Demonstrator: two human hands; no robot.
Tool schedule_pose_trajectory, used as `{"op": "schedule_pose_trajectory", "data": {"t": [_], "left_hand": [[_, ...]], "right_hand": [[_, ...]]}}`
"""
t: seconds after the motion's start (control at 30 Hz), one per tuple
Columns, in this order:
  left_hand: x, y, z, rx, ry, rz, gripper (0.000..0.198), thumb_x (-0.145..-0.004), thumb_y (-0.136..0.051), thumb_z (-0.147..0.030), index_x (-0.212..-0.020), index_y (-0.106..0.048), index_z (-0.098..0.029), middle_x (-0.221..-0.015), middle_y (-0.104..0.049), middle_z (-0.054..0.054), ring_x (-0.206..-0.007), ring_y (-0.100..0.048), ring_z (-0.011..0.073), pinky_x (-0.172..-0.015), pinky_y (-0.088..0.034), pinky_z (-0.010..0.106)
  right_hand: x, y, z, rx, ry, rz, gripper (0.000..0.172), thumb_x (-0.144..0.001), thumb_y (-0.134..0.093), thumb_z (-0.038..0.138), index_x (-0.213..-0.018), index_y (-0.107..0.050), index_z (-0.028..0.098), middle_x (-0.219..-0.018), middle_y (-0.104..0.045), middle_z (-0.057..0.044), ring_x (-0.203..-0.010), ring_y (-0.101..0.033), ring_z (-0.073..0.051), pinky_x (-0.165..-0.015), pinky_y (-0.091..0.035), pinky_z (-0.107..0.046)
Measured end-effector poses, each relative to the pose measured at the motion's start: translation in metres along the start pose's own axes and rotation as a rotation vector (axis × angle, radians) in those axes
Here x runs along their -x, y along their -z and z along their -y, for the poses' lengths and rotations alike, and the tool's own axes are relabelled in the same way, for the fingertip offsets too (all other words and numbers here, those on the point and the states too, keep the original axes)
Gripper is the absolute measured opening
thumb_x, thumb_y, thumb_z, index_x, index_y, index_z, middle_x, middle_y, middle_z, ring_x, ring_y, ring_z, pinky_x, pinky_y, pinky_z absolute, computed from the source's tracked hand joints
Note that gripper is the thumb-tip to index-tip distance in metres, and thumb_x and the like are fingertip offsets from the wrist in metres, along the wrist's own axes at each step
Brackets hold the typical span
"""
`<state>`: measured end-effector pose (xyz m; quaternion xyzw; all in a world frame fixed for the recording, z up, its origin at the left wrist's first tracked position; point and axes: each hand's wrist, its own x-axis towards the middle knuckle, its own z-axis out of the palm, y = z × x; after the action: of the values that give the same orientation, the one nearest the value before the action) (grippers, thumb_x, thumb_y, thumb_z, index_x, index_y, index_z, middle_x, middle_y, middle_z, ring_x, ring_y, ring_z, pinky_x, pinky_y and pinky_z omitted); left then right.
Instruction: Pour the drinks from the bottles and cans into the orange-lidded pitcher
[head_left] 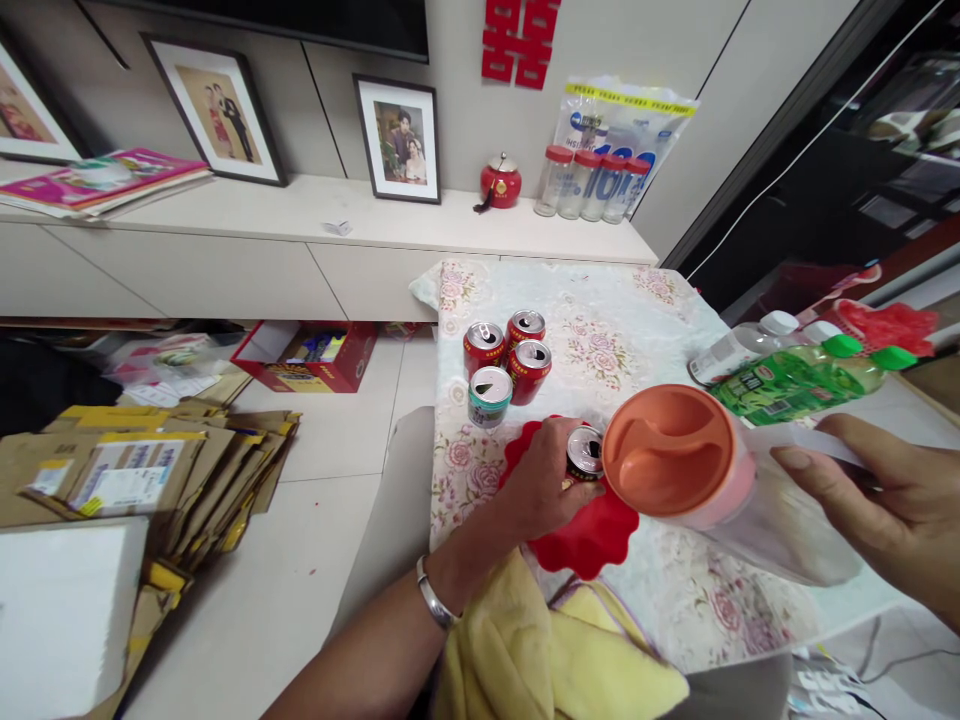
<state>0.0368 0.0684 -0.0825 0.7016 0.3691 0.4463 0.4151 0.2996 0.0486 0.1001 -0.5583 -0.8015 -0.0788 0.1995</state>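
Observation:
My left hand (544, 480) is wrapped round an opened can (585, 452) over a red scalloped tray (581, 540). A clear pitcher with an orange lid (667, 450) is tilted toward that can, its lid close beside the can's top. My right hand (877, 500) grips the pitcher's handle at the right. Behind my left hand stand several opened cans: red ones (530, 372) and a teal one (490, 398). A yellow cloth (517, 650) lies at the near table edge, below the tray.
Plastic bottles (787, 380) lie at the right of the flowered table (592, 300). Beyond it, a white cabinet (315, 215) holds framed photos, a red jar (501, 185) and glass jars. Flattened cardboard (225, 480) and a red box (337, 370) are on the floor at left.

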Motion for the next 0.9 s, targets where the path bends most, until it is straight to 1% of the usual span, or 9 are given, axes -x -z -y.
{"op": "schedule_pose_trajectory", "data": {"t": [0.1, 0.17, 0.37, 0.5, 0.6, 0.8, 0.9], "left_hand": [[-0.0002, 0.0001, -0.0005, 0.004, 0.002, 0.004, 0.064, -0.090, -0.074, -0.036, -0.140, -0.039, -0.021, -0.135, -0.057, 0.016, -0.126, -0.061, 0.0357, -0.109, -0.056, 0.055], [-0.0003, 0.0005, -0.0010, 0.001, 0.000, 0.003, 0.063, -0.090, -0.074, -0.036, -0.140, -0.039, -0.021, -0.135, -0.057, 0.017, -0.127, -0.061, 0.0361, -0.108, -0.056, 0.055], [-0.0011, 0.0003, -0.0016, 0.003, 0.001, 0.002, 0.063, -0.089, -0.075, -0.035, -0.140, -0.040, -0.020, -0.134, -0.058, 0.016, -0.125, -0.062, 0.0355, -0.108, -0.057, 0.054], [-0.0011, -0.0011, -0.0004, 0.016, -0.010, 0.003, 0.062, -0.090, -0.073, -0.037, -0.139, -0.041, -0.018, -0.132, -0.058, 0.017, -0.123, -0.062, 0.0360, -0.107, -0.057, 0.056], [-0.0008, -0.0012, 0.0003, 0.016, -0.013, -0.003, 0.062, -0.090, -0.073, -0.037, -0.140, -0.040, -0.021, -0.132, -0.059, 0.016, -0.124, -0.062, 0.0366, -0.106, -0.057, 0.057], [-0.0006, -0.0006, 0.0010, 0.018, -0.011, -0.004, 0.062, -0.090, -0.073, -0.040, -0.139, -0.041, -0.021, -0.132, -0.059, 0.016, -0.123, -0.063, 0.0371, -0.106, -0.057, 0.056], [-0.0006, -0.0010, 0.0012, 0.017, -0.006, -0.007, 0.063, -0.089, -0.074, -0.040, -0.139, -0.041, -0.022, -0.132, -0.059, 0.016, -0.122, -0.063, 0.0369, -0.105, -0.058, 0.056]], "right_hand": [[0.0009, 0.0010, 0.0002, -0.004, -0.130, -0.022, 0.058, -0.093, -0.043, 0.080, -0.065, -0.054, 0.030, -0.041, -0.039, -0.002, -0.035, -0.038, -0.021, -0.042, -0.028, -0.039], [0.0018, 0.0015, -0.0006, -0.022, -0.151, -0.014, 0.058, -0.090, -0.045, 0.082, -0.066, -0.054, 0.030, -0.042, -0.039, -0.002, -0.035, -0.037, -0.020, -0.043, -0.027, -0.039], [0.0029, 0.0016, -0.0040, -0.047, -0.145, -0.011, 0.054, -0.091, -0.049, 0.078, -0.068, -0.051, 0.030, -0.042, -0.039, -0.001, -0.036, -0.038, -0.020, -0.045, -0.026, -0.038], [0.0032, 0.0005, -0.0059, -0.023, -0.140, 0.012, 0.054, -0.092, -0.047, 0.079, -0.069, -0.048, 0.030, -0.043, -0.039, -0.001, -0.039, -0.039, -0.021, -0.048, -0.027, -0.039], [0.0033, 0.0003, -0.0057, -0.020, -0.146, 0.030, 0.056, -0.092, -0.046, 0.080, -0.067, -0.045, 0.030, -0.044, -0.037, 0.000, -0.040, -0.040, -0.021, -0.048, -0.028, -0.039], [0.0037, 0.0011, -0.0048, -0.025, -0.151, 0.028, 0.054, -0.091, -0.046, 0.080, -0.069, -0.049, 0.031, -0.044, -0.038, 0.000, -0.040, -0.038, -0.020, -0.048, -0.027, -0.039], [0.0037, 0.0005, -0.0065, -0.019, -0.156, 0.033, 0.053, -0.091, -0.046, 0.080, -0.071, -0.051, 0.031, -0.044, -0.039, 0.000, -0.040, -0.039, -0.021, -0.048, -0.028, -0.039]]}}
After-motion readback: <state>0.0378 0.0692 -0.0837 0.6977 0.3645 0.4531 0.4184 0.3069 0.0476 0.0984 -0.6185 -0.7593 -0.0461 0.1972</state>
